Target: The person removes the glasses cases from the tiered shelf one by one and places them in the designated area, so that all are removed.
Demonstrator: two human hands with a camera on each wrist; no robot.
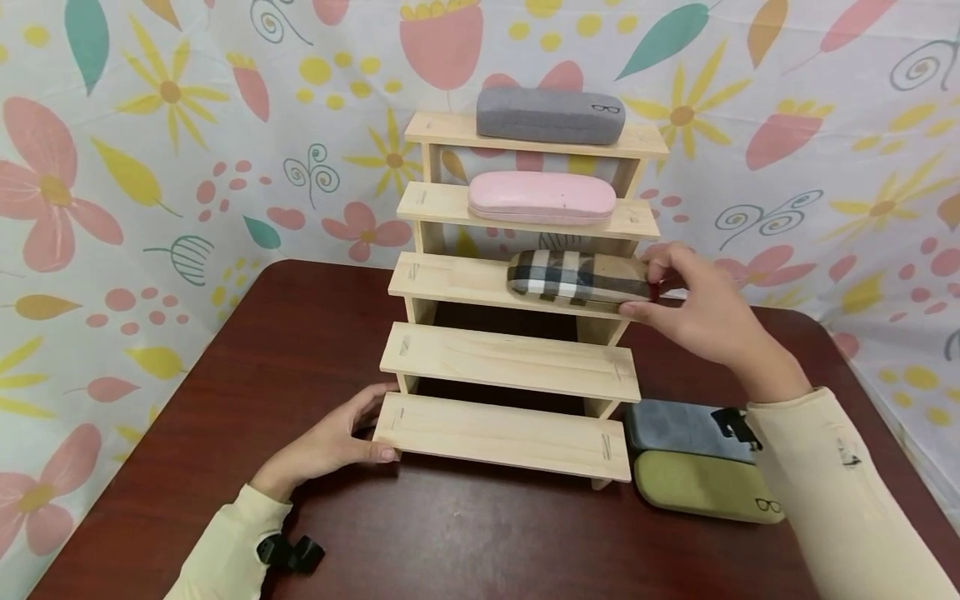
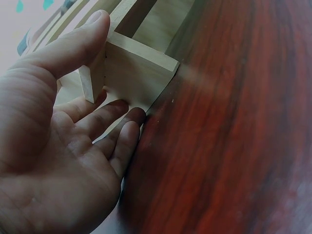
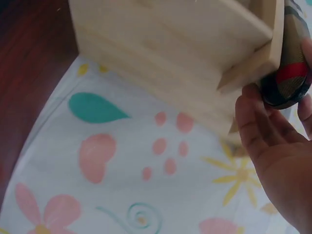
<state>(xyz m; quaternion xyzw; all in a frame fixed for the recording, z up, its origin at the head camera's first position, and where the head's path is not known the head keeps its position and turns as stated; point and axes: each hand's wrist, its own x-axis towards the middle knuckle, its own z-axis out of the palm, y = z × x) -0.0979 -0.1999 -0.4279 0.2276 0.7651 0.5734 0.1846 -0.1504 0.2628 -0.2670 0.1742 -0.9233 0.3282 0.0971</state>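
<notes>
1. Checked glasses case [image 1: 577,277] is at the right part of the middle shelf [image 1: 450,275] of your wooden stand [image 1: 510,354]; your right hand [image 1: 701,312] pinches its right end, thumb at the front and fingers behind.
2. Your left hand [image 1: 326,442] grips the left end of the bottom shelf [image 1: 495,433], thumb in front and fingers curled behind; this seems meant to steady the stand.
3. Above sit a grey case [image 1: 540,118] on the top shelf and a pink case [image 1: 542,198] on the next one down; the step in hand looks like placing the third case.
4. Your next move probably calls for a small slide left, to line it up under the pink one, then a gentle release; the right wrist view is dim, so you cannot tell whether its underside lies flat.
5. Blue case [image 1: 671,425] and green case [image 1: 705,485] lie beside the stand on the table [image 1: 450,542]; the two lower shelves likely await them.
</notes>
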